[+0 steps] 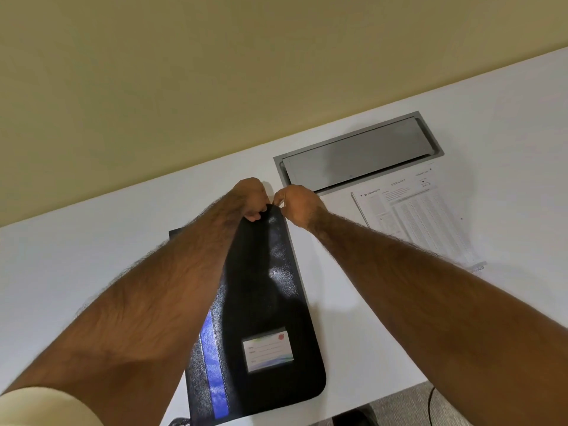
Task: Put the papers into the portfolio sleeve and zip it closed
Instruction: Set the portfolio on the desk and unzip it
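A black leather-look portfolio sleeve (264, 302) with a blue stripe and a clear name-card window lies lengthwise on the white desk (76, 256). My left hand (250, 196) grips its far corner. My right hand (296, 204) pinches something small at that same far edge, likely the zip pull, which its fingers hide. A stack of printed papers (421, 219) lies flat on the desk to the right of the sleeve, apart from both hands.
A grey metal cable hatch (359, 152) is set into the desk just behind the papers. A beige wall (215, 72) rises beyond the desk's far edge. At the bottom right the desk ends above grey carpet (399, 407) and a dark cable.
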### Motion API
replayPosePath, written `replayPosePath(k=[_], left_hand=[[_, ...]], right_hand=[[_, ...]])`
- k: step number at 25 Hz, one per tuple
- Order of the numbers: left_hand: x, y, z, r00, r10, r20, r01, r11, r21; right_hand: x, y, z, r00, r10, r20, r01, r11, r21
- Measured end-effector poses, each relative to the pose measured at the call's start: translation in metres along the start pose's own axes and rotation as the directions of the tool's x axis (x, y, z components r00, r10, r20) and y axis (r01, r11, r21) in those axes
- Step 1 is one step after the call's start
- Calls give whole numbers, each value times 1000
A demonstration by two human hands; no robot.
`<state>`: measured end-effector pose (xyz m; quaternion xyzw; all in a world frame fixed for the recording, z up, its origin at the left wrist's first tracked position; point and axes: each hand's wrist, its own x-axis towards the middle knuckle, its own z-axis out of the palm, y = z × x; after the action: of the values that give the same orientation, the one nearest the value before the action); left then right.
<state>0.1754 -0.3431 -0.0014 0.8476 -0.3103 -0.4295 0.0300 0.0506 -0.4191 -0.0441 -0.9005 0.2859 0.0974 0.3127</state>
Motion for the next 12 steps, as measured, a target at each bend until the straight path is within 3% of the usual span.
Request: replayPosePath(k=[12], left_hand=[[5, -12, 2, 992, 55, -112, -47, 996, 75]], right_hand=[[-49, 8, 12, 997, -62, -44, 55, 988, -142]])
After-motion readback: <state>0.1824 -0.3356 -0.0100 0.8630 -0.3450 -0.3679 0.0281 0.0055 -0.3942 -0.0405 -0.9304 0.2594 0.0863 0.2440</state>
